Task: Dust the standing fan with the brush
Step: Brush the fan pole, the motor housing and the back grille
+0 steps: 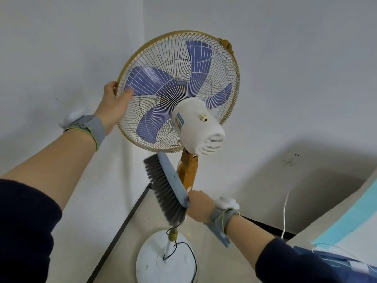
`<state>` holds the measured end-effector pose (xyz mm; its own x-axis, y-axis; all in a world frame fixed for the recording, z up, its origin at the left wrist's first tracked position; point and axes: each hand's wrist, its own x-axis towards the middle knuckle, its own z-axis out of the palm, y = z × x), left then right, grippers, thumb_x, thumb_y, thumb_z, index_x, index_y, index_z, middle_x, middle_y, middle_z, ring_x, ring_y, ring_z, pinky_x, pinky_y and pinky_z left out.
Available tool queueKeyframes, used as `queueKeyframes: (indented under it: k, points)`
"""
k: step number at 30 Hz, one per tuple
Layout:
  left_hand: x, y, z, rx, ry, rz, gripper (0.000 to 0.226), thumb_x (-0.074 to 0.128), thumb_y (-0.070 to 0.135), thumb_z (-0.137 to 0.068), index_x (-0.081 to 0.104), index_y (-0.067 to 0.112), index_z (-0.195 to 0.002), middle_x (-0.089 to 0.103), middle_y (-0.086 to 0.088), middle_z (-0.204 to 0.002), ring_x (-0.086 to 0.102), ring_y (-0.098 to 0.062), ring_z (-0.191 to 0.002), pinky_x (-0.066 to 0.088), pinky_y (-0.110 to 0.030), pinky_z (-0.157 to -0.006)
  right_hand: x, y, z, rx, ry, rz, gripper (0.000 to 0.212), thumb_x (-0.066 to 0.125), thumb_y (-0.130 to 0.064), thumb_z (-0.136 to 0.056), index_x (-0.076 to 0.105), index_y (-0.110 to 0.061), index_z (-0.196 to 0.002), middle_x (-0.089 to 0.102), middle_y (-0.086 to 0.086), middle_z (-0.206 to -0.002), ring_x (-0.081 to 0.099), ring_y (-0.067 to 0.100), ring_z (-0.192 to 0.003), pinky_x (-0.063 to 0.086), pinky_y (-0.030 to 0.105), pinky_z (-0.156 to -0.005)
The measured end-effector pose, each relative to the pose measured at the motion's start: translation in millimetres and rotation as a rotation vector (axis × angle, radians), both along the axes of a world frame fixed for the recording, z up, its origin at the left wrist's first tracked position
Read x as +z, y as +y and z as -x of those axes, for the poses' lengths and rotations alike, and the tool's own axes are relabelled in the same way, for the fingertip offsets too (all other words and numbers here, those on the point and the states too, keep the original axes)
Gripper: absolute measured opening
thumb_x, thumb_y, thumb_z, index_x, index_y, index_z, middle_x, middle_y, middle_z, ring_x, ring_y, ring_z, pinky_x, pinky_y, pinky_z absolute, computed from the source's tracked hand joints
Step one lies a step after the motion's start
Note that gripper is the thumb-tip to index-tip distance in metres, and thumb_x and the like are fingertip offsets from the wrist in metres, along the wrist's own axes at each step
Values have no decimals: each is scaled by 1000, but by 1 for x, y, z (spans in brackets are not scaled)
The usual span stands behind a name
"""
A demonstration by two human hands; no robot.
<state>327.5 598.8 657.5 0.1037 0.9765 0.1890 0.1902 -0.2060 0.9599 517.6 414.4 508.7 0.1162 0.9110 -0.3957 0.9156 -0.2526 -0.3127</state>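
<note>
Fan's on the floor [214, 248], close in to the corner where the 2 walls meet. The standing fan [199, 127] sits on its round white base [151, 262] and shows us the back of its cage. Left hand [114, 105] has hold of the grille [163, 50] at the gold rim's left edge, thumb on the back wires, fingers hooked over the rim. Right hand [199, 205] is wrapped round the handle of the brush [167, 186], with the bristles facing left. The brush tip is just under the bottom of the cage, beside the gold neck [188, 170]. As far as I can tell from this angle, it is not on the wires yet.

Now, the risks. That head is top-heavy, and the left hand is doing the steadying. Pull too hard during a sweep and the base could lift at 1 edge and the whole thing tip. The black cord [192, 260] loops over the base, so a snag there would drag it. Lean on the bristles and those thin wires may flex toward the blue blades [146, 78]. And sweeping from below, the dust is likely to drop straight onto the person.
</note>
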Motion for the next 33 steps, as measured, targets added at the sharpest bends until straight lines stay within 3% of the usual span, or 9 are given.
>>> queueKeyframes:
  k: [3, 8, 11, 14, 20, 23, 25, 28, 33]
  points:
    - [-2, -21, -11, 38, -26, -18, 60, 55, 31, -95, 25, 16, -145, 47, 4, -128, 51, -13, -113, 43, -30, -99, -5, -9, -29, 113, -219, -98, 28, 48, -14, -88, 51, -3, -113, 63, 16, -111, 62, 35, -99, 40, 32, -67]
    - [-31, -80, -78, -78, 81, 51, 69, 52, 38, -97, 15, 23, -153, 28, 10, -151, 30, -13, -138, 24, -31, -113, -1, -31, -89, 208, -339, -443, 29, 50, -14, -83, 41, -11, -110, 66, 6, -94, 64, 30, -82, 32, 29, -60]
    - [-38, -96, -110, -150, -6, 210, 62, 46, 50, -96, 17, 40, -151, 33, 11, -150, 35, -20, -133, 33, -42, -99, -7, -40, -125, 195, -432, -650, 31, 63, -12, -52, 46, -20, -77, 54, -5, -53, 52, 19, -44, 25, 24, -53]
    - [-44, -95, -112, -79, -47, 156, 62, 53, 47, -94, 22, 44, -147, 40, 9, -141, 40, -18, -124, 34, -38, -90, -25, -45, -160, 133, -432, -640, 30, 70, -9, -33, 50, -20, -53, 47, -4, -48, 48, 21, -41, 31, 26, -51]
    - [-61, -97, -104, -12, -192, 84, 43, 44, 40, -99, 32, 47, -140, 51, 9, -126, 54, -12, -106, 41, -30, -79, -54, -44, -184, -99, -81, -717, 42, 69, -13, -59, 29, -25, -56, 25, -9, -40, 23, 18, -34, 10, 15, -39]
    - [-93, -103, -100, -1, -273, 36, 35, 36, 48, -100, 32, 53, -135, 51, 12, -135, 55, -5, -112, 45, -26, -85, -68, -23, -170, -352, 187, -829, 41, 67, -21, -81, 37, -18, -53, 33, -5, -41, 22, 16, -41, 18, 23, -40]
    - [-138, -98, -102, -21, -295, 81, 48, 33, 62, -95, 24, 53, -142, 37, 12, -152, 40, -13, -135, 34, -39, -108, -80, -4, -158, -505, 444, -866, 41, 67, -26, -83, 42, -10, -55, 34, -1, -44, 23, 16, -46, 21, 24, -44]
    - [-222, -88, -109, 16, -62, 154, 77, 49, 58, -91, 3, 43, -151, 15, 5, -161, 21, -22, -147, 21, -46, -116, -104, 23, -130, -637, 774, -929, 41, 68, -29, -83, 44, -5, -61, 35, 3, -52, 26, 17, -50, 25, 27, -46]
    - [-322, -70, -111, -22, 49, 220, 95, 72, 53, -75, 13, 34, -148, 40, 1, -148, 46, -29, -129, 41, -51, -106, -145, 52, -106, -532, 904, -836, 31, 63, -29, -86, 58, -3, -71, 54, 8, -63, 46, 19, -55, 40, 29, -52]
